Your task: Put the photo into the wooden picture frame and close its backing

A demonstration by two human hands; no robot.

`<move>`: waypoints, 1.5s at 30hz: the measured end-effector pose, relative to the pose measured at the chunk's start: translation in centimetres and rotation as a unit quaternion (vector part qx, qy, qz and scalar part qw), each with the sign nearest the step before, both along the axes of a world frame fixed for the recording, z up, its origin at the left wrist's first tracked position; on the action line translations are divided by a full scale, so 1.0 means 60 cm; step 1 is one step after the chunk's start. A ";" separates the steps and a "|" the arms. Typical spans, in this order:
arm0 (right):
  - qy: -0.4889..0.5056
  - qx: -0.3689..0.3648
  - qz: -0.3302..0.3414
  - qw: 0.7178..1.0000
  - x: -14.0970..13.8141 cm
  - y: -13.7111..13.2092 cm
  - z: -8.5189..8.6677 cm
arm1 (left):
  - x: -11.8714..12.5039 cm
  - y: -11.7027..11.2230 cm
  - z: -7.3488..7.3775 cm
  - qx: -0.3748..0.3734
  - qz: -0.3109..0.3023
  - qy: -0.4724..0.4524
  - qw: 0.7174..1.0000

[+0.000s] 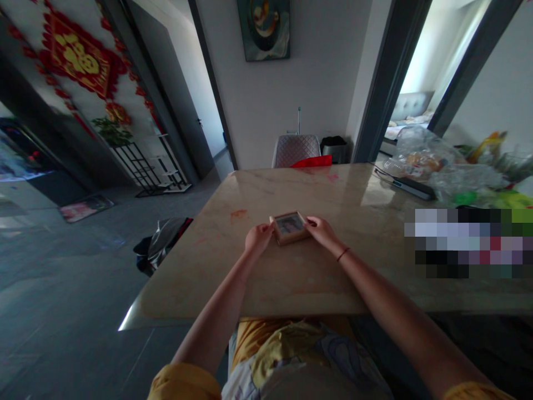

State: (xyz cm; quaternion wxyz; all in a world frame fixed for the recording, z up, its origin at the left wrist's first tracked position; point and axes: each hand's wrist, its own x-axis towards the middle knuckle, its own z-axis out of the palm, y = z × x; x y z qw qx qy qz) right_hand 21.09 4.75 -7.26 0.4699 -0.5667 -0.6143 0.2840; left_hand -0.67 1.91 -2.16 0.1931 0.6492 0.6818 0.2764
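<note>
Between my two hands, over the middle of the table, is a small wooden picture frame [290,226] with a dark picture behind its front. It is tilted a little, and I cannot tell whether its lower edge touches the tabletop. My left hand [259,238] pinches the frame's left side, thumb along the edge. At the right side my right hand [322,230] grips the corner with its fingers closed; a thin dark band circles that wrist. The undersides of both hands' fingertips are partly hidden.
The marble-patterned table [208,278] has an orange smudge [239,213] on its left half. To the right lie a black elongated device [414,188], clear plastic bags [420,153] and a blurred-out patch. A quilted chair [296,150] stands beyond the far edge; a bag [166,241] sits on the floor at left.
</note>
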 end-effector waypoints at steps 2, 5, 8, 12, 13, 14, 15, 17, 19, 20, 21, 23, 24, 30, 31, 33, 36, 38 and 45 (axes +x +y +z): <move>0.016 -0.004 0.017 1.000 0.002 0.000 0.003 | 0.005 -0.009 0.003 0.007 -0.004 0.005 1.000; 0.058 -0.019 0.036 0.997 0.001 -0.005 0.015 | 0.009 -0.018 0.003 0.021 -0.008 0.004 1.000; 0.120 -0.028 0.041 0.992 -0.006 -0.014 0.030 | 0.011 -0.020 0.002 0.017 -0.010 0.001 1.000; 0.224 -0.046 0.005 0.973 -0.022 -0.024 0.038 | 0.014 -0.021 0.002 0.006 -0.018 -0.015 1.000; 0.252 -0.063 0.000 0.966 -0.026 -0.025 0.037 | 0.014 -0.022 0.002 0.008 -0.026 -0.017 0.999; 0.282 -0.083 0.001 0.956 -0.029 -0.025 0.035 | 0.014 -0.023 0.002 0.011 -0.037 -0.019 0.999; 0.312 -0.106 0.004 0.944 -0.030 -0.025 0.033 | 0.014 -0.024 0.001 0.014 -0.045 -0.020 0.999; 0.370 -0.145 0.008 0.918 -0.032 -0.026 0.030 | 0.014 -0.026 -0.002 0.018 -0.059 -0.022 0.998; 0.410 -0.158 -0.006 0.898 -0.032 -0.027 0.030 | 0.013 -0.024 -0.007 0.016 -0.068 -0.033 0.997; 0.417 -0.151 -0.013 0.896 -0.031 -0.028 0.032 | 0.014 -0.023 -0.010 0.015 -0.076 -0.045 0.996; 0.415 -0.134 -0.020 0.899 -0.031 -0.030 0.035 | 0.015 -0.021 -0.013 0.014 -0.084 -0.064 0.994; 0.391 -0.082 -0.044 0.916 -0.032 -0.036 0.046 | 0.019 -0.017 -0.016 0.004 -0.096 -0.126 0.987; 0.368 -0.050 -0.060 0.926 -0.034 -0.040 0.053 | 0.022 -0.017 -0.016 0.000 -0.100 -0.167 0.981; 0.203 0.071 -0.061 0.975 -0.053 -0.076 0.089 | 0.035 -0.033 0.011 -0.017 -0.139 -0.410 0.901; 0.186 0.081 -0.055 0.978 -0.056 -0.082 0.092 | 0.036 -0.035 0.015 -0.019 -0.137 -0.425 0.895; 0.161 0.099 -0.044 0.981 -0.063 -0.090 0.093 | 0.036 -0.037 0.019 -0.022 -0.121 -0.440 0.889; 0.138 0.123 -0.027 0.982 -0.070 -0.094 0.087 | 0.032 -0.036 0.019 -0.036 -0.086 -0.473 0.876; 0.108 0.144 -0.005 0.984 -0.074 -0.094 0.081 | 0.028 -0.034 0.021 -0.077 -0.088 -0.525 0.843; -0.116 0.283 0.038 0.951 -0.082 -0.094 0.067 | 0.020 -0.039 0.033 -0.158 -0.179 -0.632 0.737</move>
